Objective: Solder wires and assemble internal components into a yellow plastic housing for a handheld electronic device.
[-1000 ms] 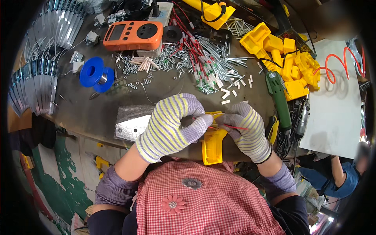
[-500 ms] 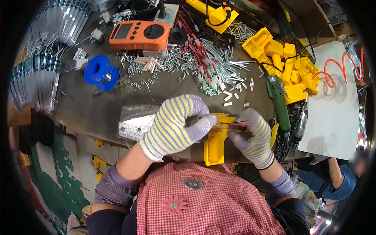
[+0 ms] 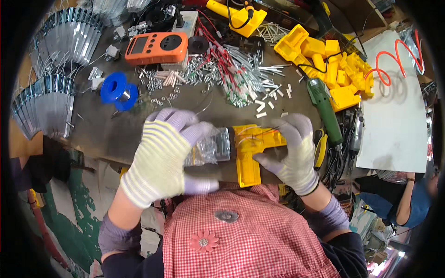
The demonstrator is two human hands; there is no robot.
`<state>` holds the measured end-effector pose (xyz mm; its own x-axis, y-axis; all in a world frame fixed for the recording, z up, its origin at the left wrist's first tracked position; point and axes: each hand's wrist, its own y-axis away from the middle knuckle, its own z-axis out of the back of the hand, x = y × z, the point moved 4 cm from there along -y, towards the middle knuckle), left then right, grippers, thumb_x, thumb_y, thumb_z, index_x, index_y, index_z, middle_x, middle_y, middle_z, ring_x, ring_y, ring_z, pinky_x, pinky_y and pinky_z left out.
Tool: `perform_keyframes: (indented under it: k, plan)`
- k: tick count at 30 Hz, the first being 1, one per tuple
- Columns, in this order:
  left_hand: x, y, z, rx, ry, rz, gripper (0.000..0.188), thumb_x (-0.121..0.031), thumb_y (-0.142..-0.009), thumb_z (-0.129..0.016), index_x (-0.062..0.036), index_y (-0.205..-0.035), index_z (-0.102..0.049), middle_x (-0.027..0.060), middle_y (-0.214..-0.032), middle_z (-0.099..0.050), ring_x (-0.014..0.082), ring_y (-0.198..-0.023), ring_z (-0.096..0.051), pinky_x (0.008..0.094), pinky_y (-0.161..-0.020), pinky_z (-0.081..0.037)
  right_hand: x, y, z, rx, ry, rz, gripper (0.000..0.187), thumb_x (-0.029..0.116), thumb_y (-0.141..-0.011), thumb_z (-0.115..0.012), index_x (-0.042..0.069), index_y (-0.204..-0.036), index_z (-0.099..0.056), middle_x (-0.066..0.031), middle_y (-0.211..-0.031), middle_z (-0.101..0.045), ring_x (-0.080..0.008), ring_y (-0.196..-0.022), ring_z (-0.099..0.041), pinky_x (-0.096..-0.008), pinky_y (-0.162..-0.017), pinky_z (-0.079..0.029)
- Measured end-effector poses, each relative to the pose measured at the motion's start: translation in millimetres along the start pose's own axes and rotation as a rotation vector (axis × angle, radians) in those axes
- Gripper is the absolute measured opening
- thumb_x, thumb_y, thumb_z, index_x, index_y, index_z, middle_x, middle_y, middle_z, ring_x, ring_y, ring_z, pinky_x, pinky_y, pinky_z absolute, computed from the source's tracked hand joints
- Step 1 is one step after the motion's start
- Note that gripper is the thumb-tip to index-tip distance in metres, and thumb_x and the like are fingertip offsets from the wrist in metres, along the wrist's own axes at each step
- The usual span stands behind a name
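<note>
A yellow T-shaped plastic tool housing half [image 3: 249,169] lies at the near edge of the bench, with thin wires across its inside. Against its left side sits a dark rectangular metal part [image 3: 223,144], joined to a piece wrapped in clear bubble plastic [image 3: 202,150]. My left hand [image 3: 162,155], in a striped glove, is spread open over the left end of the wrapped piece, thumb and fingers wide apart. Around the housing's right arm, my right hand [image 3: 294,155] is also open, its thumb below and fingers above, slightly blurred.
Behind lie a blue wire spool [image 3: 112,88], an orange multimeter [image 3: 157,48], loose screws and nuts, and red wires [image 3: 222,62]. To the right are a green power screwdriver [image 3: 324,109], yellow-handled pliers [image 3: 320,150] and piled yellow housings [image 3: 343,76]. Another person [image 3: 412,199] is at far right.
My hands have come apart from their pinch at the housing's wires, the left moving left and opening. The metal part and wrapped piece now show beside the housing.
</note>
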<state>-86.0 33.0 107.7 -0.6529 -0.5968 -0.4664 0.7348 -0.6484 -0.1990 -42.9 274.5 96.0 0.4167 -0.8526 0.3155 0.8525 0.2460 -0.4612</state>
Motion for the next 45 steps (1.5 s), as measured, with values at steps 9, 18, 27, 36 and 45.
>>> perform_keyframes:
  k: [9, 18, 27, 36, 45]
  plan:
    - [-36, -5, -7, 0.128, -0.366, -0.119, 0.070, -0.029, -0.061, -0.077, -0.0058, -0.125, -0.062, 0.0126, -0.101, -0.059, 0.0312, -0.088, -0.061, 0.0440, -0.075, -0.046, -4, -14, -3, 0.491, -0.280, 0.064, 0.052, 0.038, -0.087, -0.071, 0.003, -0.122, -0.056, -0.0183, -0.090, -0.066, -0.0388, -0.082, -0.066, -0.0447, -0.072, -0.052]
    - [-52, -7, -2, 0.097, -0.427, -0.169, 0.057, -0.025, -0.072, -0.067, -0.0056, -0.125, -0.065, 0.0134, -0.098, -0.061, 0.0312, -0.078, -0.063, 0.0433, -0.065, -0.046, -3, -7, -5, 0.534, -0.399, -0.096, 0.041, 0.029, -0.087, -0.074, 0.007, -0.119, -0.062, -0.0171, -0.094, -0.068, -0.0372, -0.088, -0.067, -0.0429, -0.076, -0.054]
    - [-52, 2, -2, 0.116, -0.403, -0.152, 0.055, -0.027, -0.074, -0.066, -0.0066, -0.125, -0.065, 0.0127, -0.098, -0.060, 0.0315, -0.078, -0.063, 0.0439, -0.066, -0.046, -9, 0, -14, 0.615, -0.845, -0.538, 0.038, 0.028, -0.084, -0.076, 0.003, -0.112, -0.072, -0.0175, -0.101, -0.073, -0.0317, -0.093, -0.072, -0.0356, -0.084, -0.057]
    - [12, -2, -29, 0.227, -0.141, -0.052, 0.078, -0.032, -0.054, -0.082, -0.0074, -0.126, -0.064, 0.0133, -0.104, -0.059, 0.0347, -0.094, -0.058, 0.0448, -0.084, -0.048, -22, -3, -15, 0.445, -0.394, -0.249, 0.060, 0.044, -0.079, -0.079, 0.002, -0.118, -0.064, -0.0177, -0.098, -0.069, -0.0379, -0.092, -0.067, -0.0433, -0.082, -0.053]
    - [0, -31, -37, -0.164, 0.252, 0.014, 0.039, -0.021, -0.071, -0.079, -0.0063, -0.105, -0.068, 0.0105, -0.091, -0.061, 0.0309, -0.090, -0.059, 0.0422, -0.082, -0.045, -27, 16, 6, 0.160, -0.452, -0.399, 0.041, 0.016, -0.077, -0.080, 0.001, -0.112, -0.066, -0.0157, -0.098, -0.064, -0.0335, -0.093, -0.064, -0.0397, -0.085, -0.052]
